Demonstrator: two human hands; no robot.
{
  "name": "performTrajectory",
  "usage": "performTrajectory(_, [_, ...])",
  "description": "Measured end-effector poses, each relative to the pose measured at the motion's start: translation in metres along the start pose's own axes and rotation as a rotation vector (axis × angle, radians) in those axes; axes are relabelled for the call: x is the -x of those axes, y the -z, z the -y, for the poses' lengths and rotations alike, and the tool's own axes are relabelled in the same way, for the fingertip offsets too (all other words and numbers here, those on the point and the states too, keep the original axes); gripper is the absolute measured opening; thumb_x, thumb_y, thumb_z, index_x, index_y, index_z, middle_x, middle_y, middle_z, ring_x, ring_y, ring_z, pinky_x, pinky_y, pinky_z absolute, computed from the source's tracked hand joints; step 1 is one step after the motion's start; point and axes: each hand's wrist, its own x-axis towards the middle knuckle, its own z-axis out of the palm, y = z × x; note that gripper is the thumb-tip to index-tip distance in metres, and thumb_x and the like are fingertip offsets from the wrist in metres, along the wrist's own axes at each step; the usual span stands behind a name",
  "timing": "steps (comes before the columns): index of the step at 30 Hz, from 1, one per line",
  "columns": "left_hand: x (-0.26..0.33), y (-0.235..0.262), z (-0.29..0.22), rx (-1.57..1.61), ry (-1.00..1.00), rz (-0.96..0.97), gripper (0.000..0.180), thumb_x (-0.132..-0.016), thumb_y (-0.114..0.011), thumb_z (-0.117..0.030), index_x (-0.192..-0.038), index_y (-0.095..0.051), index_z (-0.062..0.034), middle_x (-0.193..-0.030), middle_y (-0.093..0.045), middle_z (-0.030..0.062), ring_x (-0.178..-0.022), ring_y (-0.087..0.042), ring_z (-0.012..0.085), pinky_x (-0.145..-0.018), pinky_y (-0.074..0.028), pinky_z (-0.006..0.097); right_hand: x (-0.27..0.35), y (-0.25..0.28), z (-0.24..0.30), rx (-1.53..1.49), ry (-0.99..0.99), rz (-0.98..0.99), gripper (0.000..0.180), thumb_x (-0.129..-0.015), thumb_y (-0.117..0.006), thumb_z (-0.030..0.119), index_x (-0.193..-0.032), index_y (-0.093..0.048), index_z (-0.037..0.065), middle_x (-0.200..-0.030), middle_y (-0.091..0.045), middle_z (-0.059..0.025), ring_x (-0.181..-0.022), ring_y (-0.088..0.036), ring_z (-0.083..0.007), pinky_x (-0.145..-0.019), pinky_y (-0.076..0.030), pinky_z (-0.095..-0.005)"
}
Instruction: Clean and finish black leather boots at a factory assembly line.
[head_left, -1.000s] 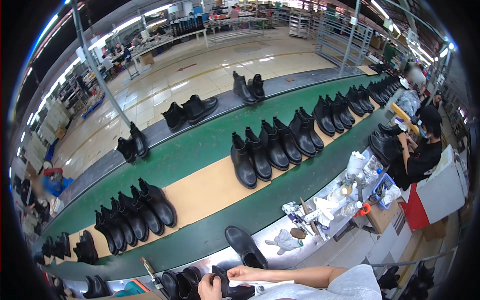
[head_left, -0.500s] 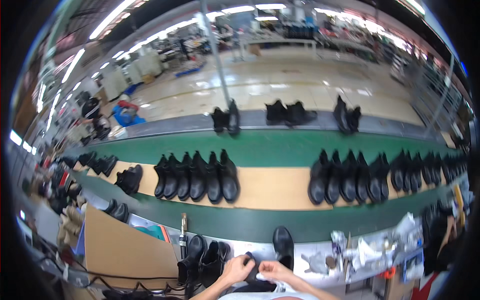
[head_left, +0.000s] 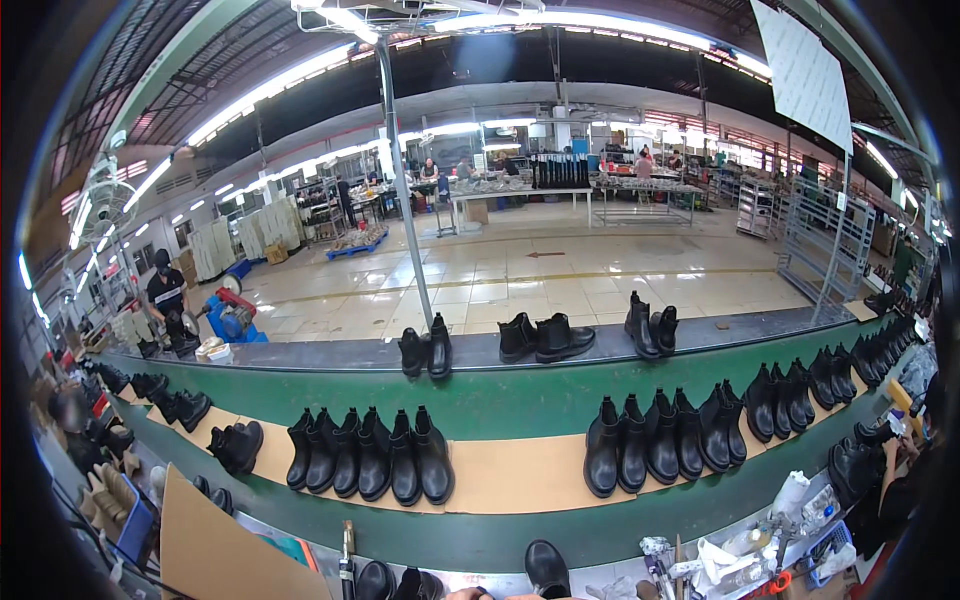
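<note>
Only a thin sliver of skin [head_left: 490,596] shows at the lower edge, so my hands are almost wholly out of view and which hand it belongs to is unclear. Just beside it on the bench stand a black shoe [head_left: 548,568] and two more black boots [head_left: 375,580]. Beyond the bench runs a green conveyor [head_left: 520,405] with a tan belt. One row of black ankle boots [head_left: 370,455] stands on it to the left and another row [head_left: 660,445] to the right.
Brown cardboard [head_left: 225,555] leans at the lower left. Bottles and small tools [head_left: 760,545] clutter the bench at the right. More boots [head_left: 545,338] sit on the upper belt behind a steel pole [head_left: 405,200]. One person [head_left: 165,295] works far left, another [head_left: 900,480] at the right.
The view has tilted upward. My two hands, which were on a black boot at the bench, have slipped below the lower edge.
</note>
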Motion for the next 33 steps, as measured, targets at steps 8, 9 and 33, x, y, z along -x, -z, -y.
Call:
performTrajectory(8, [0.019,-0.005,0.002,-0.004,-0.048,0.077,0.048,-0.081,-0.047,-0.047,-0.098,-0.067,-0.0066,-0.09,-0.065,0.0224,-0.087,-0.062,0.0399,-0.078,-0.049,0.045,0.063,-0.08,0.026,0.029,0.055,-0.075,0.011,-0.091,-0.056,0.018,-0.089,-0.053,0.008,-0.062,-0.048,0.0049,-0.047,-0.044,-0.0034,-0.042,-0.033,-0.0172])
performTrajectory(9, [0.021,-0.004,-0.001,-0.001,-0.061,0.068,0.048,-0.081,-0.047,-0.046,-0.096,-0.067,-0.0054,-0.088,-0.065,0.0227,-0.086,-0.062,0.0399,-0.077,-0.049,0.045,0.06,-0.083,0.019,0.205,0.17,-0.091,0.012,-0.091,-0.057,0.019,-0.088,-0.054,0.008,-0.061,-0.048,0.0042,-0.045,-0.043,-0.0039,-0.041,-0.033,-0.0178])
performTrajectory(33, [-0.026,0.03,0.011,0.734,-0.019,-0.41,0.043,-0.087,-0.045,-0.032,-0.1,-0.059,0.0067,-0.083,-0.063,0.0182,-0.08,-0.058,0.0233,-0.077,-0.044,0.032,0.222,-0.069,0.046,-0.203,0.659,-0.559,0.045,-0.093,-0.044,0.032,-0.115,-0.046,-0.007,-0.061,-0.04,-0.0046,-0.041,-0.031,-0.0074,-0.031,-0.026,-0.0205])
